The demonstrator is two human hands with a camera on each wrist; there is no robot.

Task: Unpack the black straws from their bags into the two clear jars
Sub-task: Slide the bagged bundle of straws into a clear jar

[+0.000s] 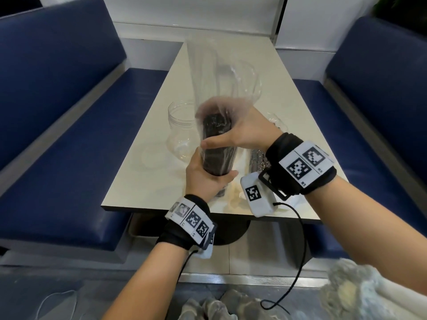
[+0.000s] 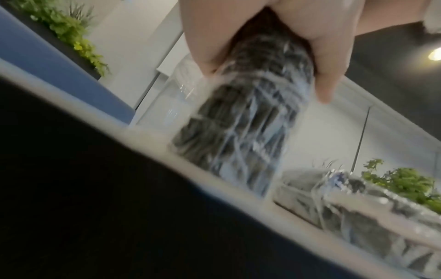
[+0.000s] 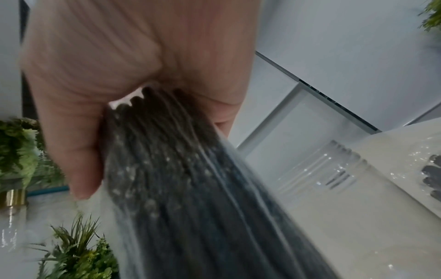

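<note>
A bundle of black straws (image 1: 217, 132) stands upright in its clear bag (image 1: 203, 72) over the near end of the table. My left hand (image 1: 213, 168) grips the lower part of the bundle, and my right hand (image 1: 226, 132) grips it higher up through the plastic. The loose bag top rises above both hands. The wrist views show the same grips: left hand (image 2: 264, 75) around the bagged straws (image 2: 238, 128), right hand (image 3: 152, 154) around the straws (image 3: 181, 188). One clear jar (image 1: 181, 128) stands open to the left; a second jar (image 1: 248, 82) shows behind the bag.
Another bag of black straws (image 1: 256, 160) lies on the white table (image 1: 288, 100) under my right wrist. Blue benches (image 1: 69, 139) flank the table on both sides. A clear jar (image 3: 329, 169) appears close by in the right wrist view.
</note>
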